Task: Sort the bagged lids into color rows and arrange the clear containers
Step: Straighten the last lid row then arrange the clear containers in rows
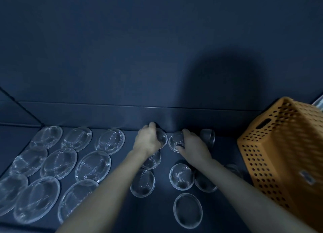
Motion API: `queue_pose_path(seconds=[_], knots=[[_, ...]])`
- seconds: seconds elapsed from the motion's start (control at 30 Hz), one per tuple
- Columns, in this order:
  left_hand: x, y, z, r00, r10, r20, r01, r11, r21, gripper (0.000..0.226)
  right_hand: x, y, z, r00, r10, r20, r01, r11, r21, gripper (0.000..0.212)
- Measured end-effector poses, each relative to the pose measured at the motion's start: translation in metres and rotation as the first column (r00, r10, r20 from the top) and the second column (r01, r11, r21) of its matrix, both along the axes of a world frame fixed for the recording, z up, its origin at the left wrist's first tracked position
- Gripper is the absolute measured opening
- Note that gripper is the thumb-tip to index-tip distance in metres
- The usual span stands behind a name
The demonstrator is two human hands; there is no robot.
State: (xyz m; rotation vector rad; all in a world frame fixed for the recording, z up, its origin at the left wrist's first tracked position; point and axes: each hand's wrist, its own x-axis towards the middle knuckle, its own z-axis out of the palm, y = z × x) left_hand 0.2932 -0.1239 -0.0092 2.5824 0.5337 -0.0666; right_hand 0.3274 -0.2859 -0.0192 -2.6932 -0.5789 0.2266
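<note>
Several clear round containers lie in rows on a dark mat [162,208]. My left hand [148,139] rests on a small clear container [162,138] at the back edge, fingers curled over it. My right hand [192,145] grips a second small clear container [175,141] beside it. Larger clear dishes [93,166] fill the left side in three rows. Smaller clear containers [181,176] sit in two columns under my forearms. One clear cup [208,136] lies on its side behind my right hand. No coloured lids are visible.
An orange perforated basket [283,156] with a handle slot stands at the right, close to my right forearm. A dark padded wall [122,58] rises directly behind the mat. The light is dim.
</note>
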Motion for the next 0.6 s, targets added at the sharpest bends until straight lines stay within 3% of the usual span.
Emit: queue_pose_path(seconds=[0.13, 0.27, 0.33, 0.43, 0.6], knots=[[0.0, -0.001, -0.003, 1.0, -0.011, 0.015, 0.012, 0.999, -0.039, 0.052, 0.0, 0.004, 0.0, 0.998, 0.019, 0.058, -0.015, 0.997, -0.074, 0.041], [-0.008, 0.001, -0.005, 0.999, -0.044, 0.031, 0.045, 0.999, -0.024, 0.056, 0.001, -0.005, 0.005, 0.967, 0.134, 0.215, -0.108, 0.986, -0.128, 0.036], [-0.014, 0.003, -0.004, 0.998, -0.024, 0.053, 0.028, 0.997, -0.071, 0.063, 0.005, -0.018, 0.005, 0.947, 0.087, 0.308, -0.036, 0.985, -0.167, 0.038], [-0.026, 0.006, -0.002, 0.999, 0.012, 0.053, -0.004, 0.988, -0.155, 0.073, 0.009, -0.036, 0.007, 0.947, 0.009, 0.322, 0.075, 0.966, -0.249, 0.034], [-0.042, 0.011, -0.004, 1.0, -0.015, -0.011, 0.011, 0.969, -0.246, 0.058, 0.01, -0.052, 0.006, 0.931, -0.077, 0.356, 0.161, 0.964, -0.212, 0.043]])
